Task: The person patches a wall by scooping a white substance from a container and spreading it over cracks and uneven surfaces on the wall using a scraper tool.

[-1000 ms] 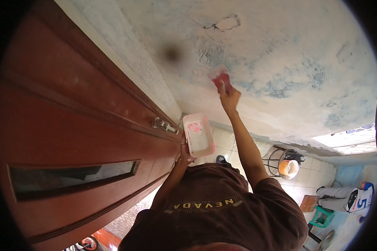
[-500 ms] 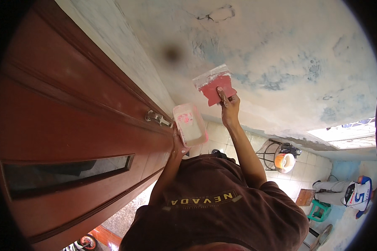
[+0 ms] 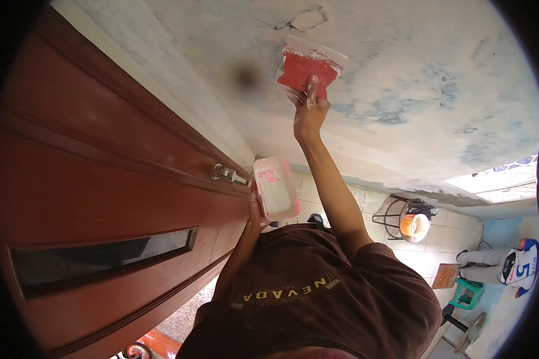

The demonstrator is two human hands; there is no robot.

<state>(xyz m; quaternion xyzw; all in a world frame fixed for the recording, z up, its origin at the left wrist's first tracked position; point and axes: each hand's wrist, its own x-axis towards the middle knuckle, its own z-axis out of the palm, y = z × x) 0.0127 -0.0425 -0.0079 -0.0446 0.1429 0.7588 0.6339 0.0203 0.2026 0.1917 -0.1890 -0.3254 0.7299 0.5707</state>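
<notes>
Right hand (image 3: 310, 116) is gripping the scraper (image 3: 308, 70) by the wall (image 3: 395, 66).
Left hand (image 3: 257, 210) is clasping the tub (image 3: 271, 163) lower down, seemingly for having paste (image 3: 275, 194) handy.

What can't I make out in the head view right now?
In the head view:
Left hand: partly hidden by the pink-rimmed tray.
Red putty knife: far face turned away from the camera.
Wall: one patch lost behind a dark blurred spot.
Co-worker: head lost at the dark fisheye rim.
</notes>
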